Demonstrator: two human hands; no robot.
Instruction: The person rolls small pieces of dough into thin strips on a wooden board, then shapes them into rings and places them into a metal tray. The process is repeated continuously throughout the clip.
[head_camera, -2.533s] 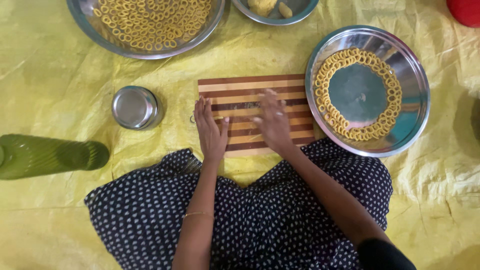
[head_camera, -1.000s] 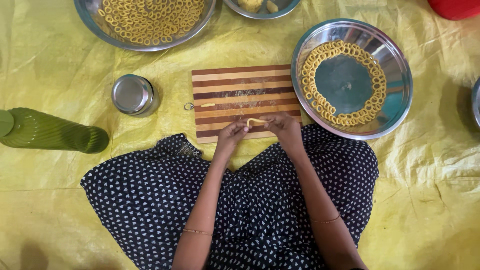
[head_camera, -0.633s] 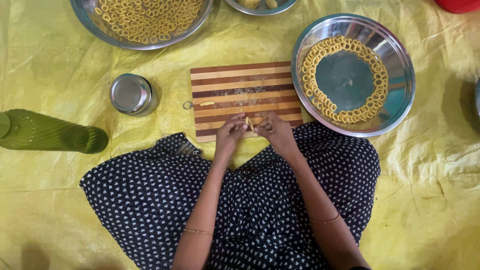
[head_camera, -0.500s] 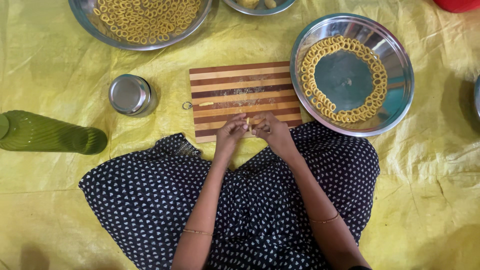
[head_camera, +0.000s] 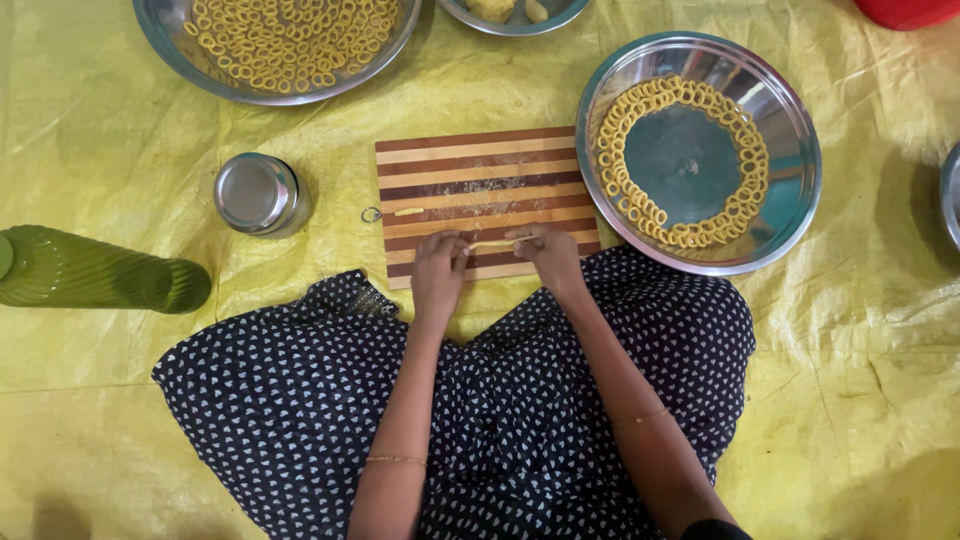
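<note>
A thin yellow dough strand (head_camera: 492, 243) stretches between both my hands over the near edge of a striped wooden board (head_camera: 480, 180). My left hand (head_camera: 438, 270) pinches its left end, my right hand (head_camera: 547, 256) pinches its right end. A small piece of dough (head_camera: 408, 211) lies on the board's left side. To the right stands a steel bowl (head_camera: 790, 120) with dough rings (head_camera: 640, 205) laid in a circle around its inner wall.
A large steel bowl (head_camera: 175, 50) heaped with dough rings sits at the top left, another bowl (head_camera: 510, 22) with dough lumps at top centre. A small steel tin (head_camera: 256, 193) and a lying green bottle (head_camera: 95, 272) are left. Yellow sheet covers the floor.
My hands went from rolling flat on the board to lifting the dough. Since half a second ago they have drawn apart, pulling the dough out into a longer strand.
</note>
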